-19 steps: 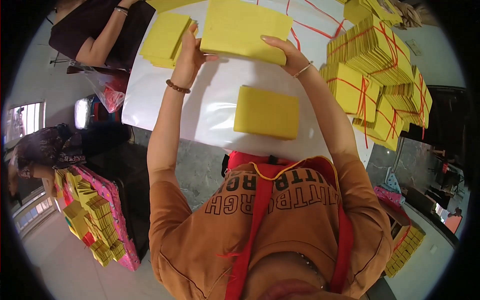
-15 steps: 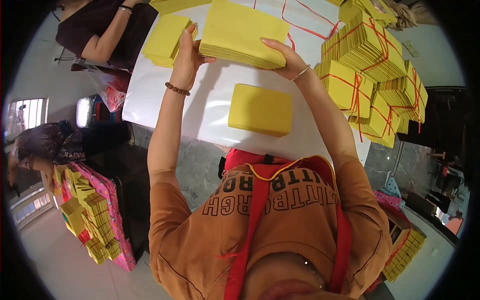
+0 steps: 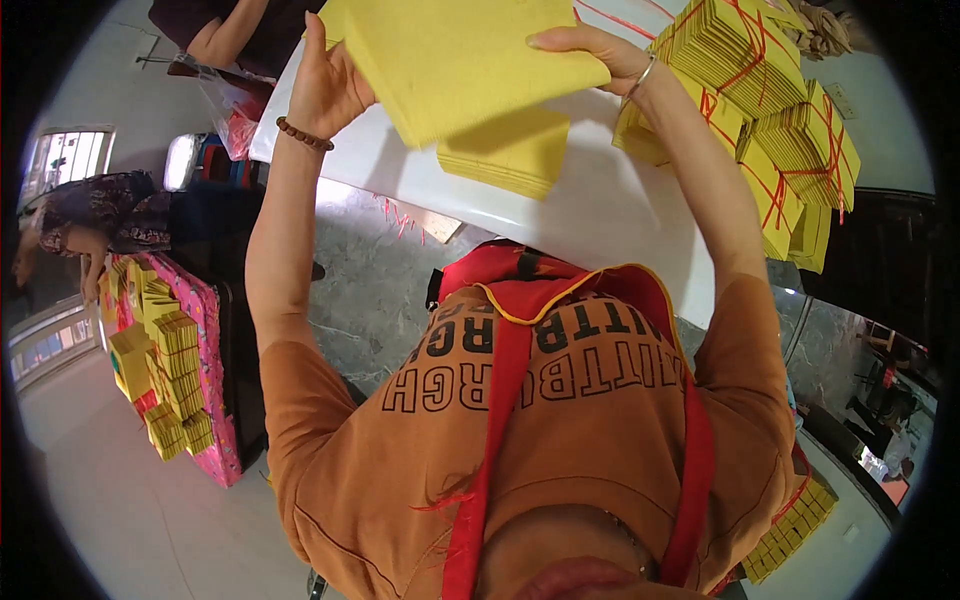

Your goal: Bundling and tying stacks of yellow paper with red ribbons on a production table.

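Note:
A thick stack of yellow paper is held up over the table, tilted, with its broad face toward me. My right hand grips its right side, the thumb lying on top. At its left edge is my left hand, palm against the stack and thumb raised clear of it; its other fingers are partly hidden. Beneath the held paper, a smaller yellow stack lies on the white tabletop, partly covered by the raised one.
Yellow bundles tied with red string are piled at the table's right. Loose red string lies at the far side. Another person's arm is at the far left. More bundles sit on a pink patterned surface at left, near another person.
The held stack has tilted, showing more of its face, and come nearer over the lower stack. Both hands have spread apart, and the table sits higher in view.

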Motion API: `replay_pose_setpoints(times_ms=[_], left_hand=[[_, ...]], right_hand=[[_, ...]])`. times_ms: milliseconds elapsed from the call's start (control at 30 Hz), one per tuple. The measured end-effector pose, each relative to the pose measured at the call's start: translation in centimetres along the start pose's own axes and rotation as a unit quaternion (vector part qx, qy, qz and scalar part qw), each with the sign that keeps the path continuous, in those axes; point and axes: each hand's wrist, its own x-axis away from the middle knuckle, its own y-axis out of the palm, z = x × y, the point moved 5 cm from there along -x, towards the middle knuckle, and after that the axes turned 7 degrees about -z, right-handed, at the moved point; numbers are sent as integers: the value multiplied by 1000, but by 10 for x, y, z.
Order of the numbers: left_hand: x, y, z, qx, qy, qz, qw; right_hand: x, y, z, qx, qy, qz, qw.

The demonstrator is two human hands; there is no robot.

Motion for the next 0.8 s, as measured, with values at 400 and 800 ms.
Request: replay_pose_setpoints(times_ms=[400, 800], left_hand=[[4, 61, -57, -474, -137, 161, 855], [13, 8, -64, -119, 103, 341, 927]], right_hand=[[4, 34, 4, 161, 165, -182, 956], [20, 38, -4, -210, 33, 39, 976]])
